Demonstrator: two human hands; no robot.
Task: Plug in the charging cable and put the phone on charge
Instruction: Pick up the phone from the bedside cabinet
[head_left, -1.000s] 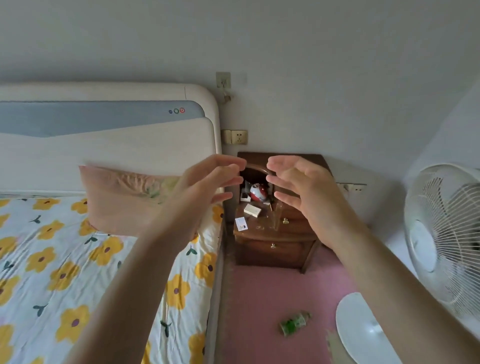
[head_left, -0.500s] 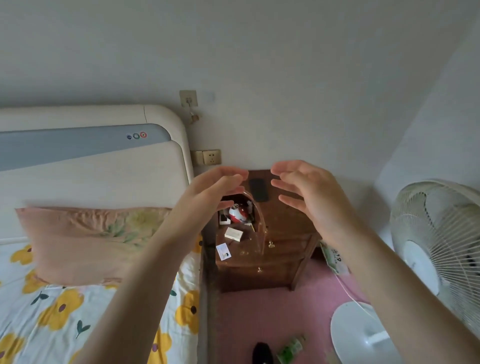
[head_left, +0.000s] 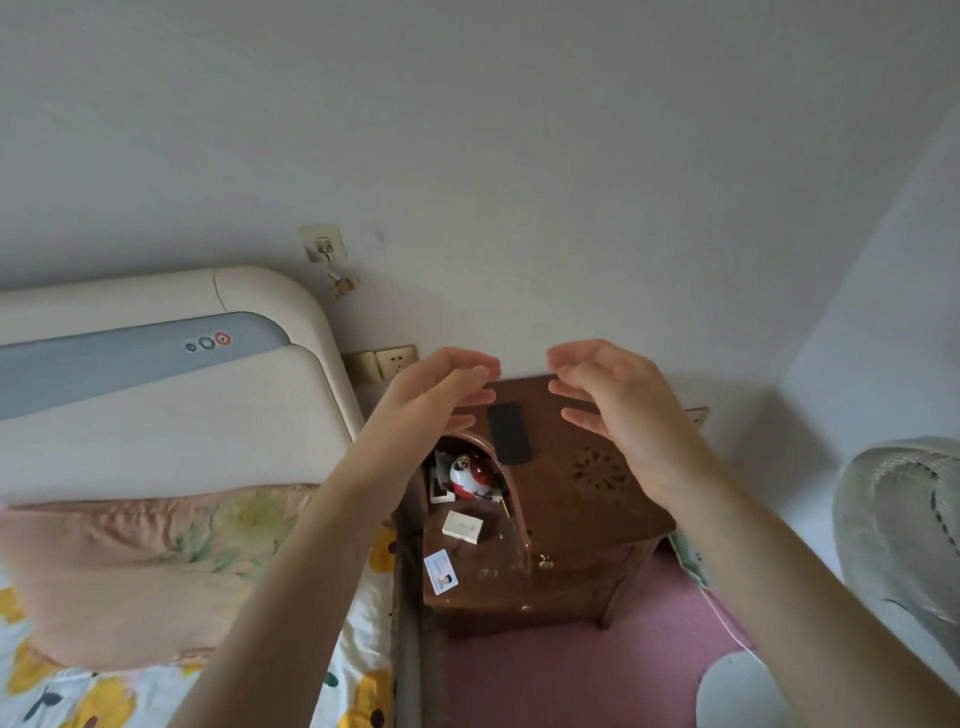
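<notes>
A black phone (head_left: 509, 434) lies flat on top of the brown wooden nightstand (head_left: 597, 525), between my two raised hands. My left hand (head_left: 439, 392) hovers above and to the left of the phone, fingers apart, holding nothing. Held up to the right of the phone, my right hand (head_left: 605, 400) is also empty with spread fingers. A gold wall socket (head_left: 397, 359) sits just behind my left hand, beside the headboard. I cannot pick out a charging cable on the nightstand.
The bed's headboard (head_left: 156, 374) and pink pillow (head_left: 140, 561) lie left. The nightstand's lower shelf holds a red-white ball (head_left: 470, 475), a small white box (head_left: 462, 526) and a card (head_left: 440, 570). A standing fan (head_left: 904, 551) is right, its thin cord (head_left: 727, 621) over the pink floor.
The view has moved closer to the nightstand and tilted up; the phone on its top has come into sight. Both hands stay raised and empty, now slightly farther apart.
</notes>
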